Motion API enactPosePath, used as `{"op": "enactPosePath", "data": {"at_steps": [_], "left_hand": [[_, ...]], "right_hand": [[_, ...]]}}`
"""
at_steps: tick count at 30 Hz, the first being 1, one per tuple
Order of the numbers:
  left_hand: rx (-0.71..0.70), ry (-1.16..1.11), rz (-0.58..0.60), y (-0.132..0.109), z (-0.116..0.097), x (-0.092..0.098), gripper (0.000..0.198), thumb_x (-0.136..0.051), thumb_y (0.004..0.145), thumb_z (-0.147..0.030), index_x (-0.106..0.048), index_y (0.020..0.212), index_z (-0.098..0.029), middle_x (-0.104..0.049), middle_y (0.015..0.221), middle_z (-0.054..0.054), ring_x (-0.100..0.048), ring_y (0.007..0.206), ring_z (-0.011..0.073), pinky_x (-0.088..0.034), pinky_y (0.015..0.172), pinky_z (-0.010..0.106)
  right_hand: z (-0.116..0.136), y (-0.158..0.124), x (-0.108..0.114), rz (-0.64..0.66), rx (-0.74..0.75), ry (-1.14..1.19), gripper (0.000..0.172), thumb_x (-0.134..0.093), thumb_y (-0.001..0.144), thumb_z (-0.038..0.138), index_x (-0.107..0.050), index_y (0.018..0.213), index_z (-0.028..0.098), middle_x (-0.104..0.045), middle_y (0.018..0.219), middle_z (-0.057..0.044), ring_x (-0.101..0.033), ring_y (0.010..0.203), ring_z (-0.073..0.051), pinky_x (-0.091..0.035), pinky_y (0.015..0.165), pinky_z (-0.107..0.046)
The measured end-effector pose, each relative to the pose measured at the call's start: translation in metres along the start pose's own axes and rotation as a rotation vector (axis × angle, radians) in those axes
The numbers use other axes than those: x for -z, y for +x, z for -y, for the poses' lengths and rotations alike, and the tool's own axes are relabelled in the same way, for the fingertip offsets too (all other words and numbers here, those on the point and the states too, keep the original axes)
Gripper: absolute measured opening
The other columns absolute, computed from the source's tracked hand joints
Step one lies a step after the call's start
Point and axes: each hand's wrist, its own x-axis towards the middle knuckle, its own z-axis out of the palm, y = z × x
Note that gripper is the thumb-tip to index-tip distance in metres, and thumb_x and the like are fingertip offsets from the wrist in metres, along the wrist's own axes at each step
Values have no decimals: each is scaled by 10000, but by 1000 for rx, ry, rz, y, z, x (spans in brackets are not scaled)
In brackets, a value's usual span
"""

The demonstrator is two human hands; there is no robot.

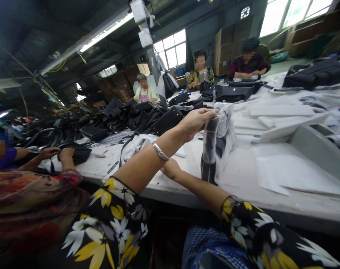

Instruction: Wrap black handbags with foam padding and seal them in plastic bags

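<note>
On the post (153, 56), white socket boxes (145, 38); to its left, a lit tube lamp (106, 33) and, lower down, a co-worker (144, 94) in a pinkish apron; to its right, a paned window (173, 48) and, farther right, stacked cardboard boxes (225, 48) and two more co-workers (200, 77).

One held bundle (209, 144), two socket boxes (138, 11) (145, 38)

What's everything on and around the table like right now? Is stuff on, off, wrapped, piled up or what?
Left hand: holding the wrapped bag's top
Right hand: partly hidden behind the left arm
Wrapped bag: upright, black, with clear plastic around it
Bracelet: worn on the left arm
Black bags: piled up
Ceiling light: on
Cardboard boxes: stacked
Window: bright; can't tell if open
</note>
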Motion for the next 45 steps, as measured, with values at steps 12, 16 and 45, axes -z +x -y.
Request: {"op": "enactPosePath", "data": {"at_steps": [12,16,45], "left_hand": [[-26,71,-78,-12,-7,-4,293,-820,717,-366,-691,826,-127,-663,739,7,-572,644,105,-490,656,235],[-29,120,-108,-12,-5,-2,388,-843,665,-438,-722,877,-136,-693,798,29,-585,686,122,-488,643,224],[-50,399,-32,-40,-20,-21,431,-735,818,-454,-650,1122,-160,-742,921,35,-650,836,160,-455,783,255]], "right_hand": [[-13,-197,151,-149,-241,239,335,-689,814,497,-712,714,178,-699,663,-12,-613,597,-153,-452,564,-247],[-49,-224,214,-459,-305,-213,351,-677,834,521,-689,680,206,-680,631,0,-623,612,-171,-423,588,-261],[-21,-152,254,-254,-123,292,354,-689,810,501,-772,923,177,-650,624,-5,-542,517,-121,-390,486,-228]]}}
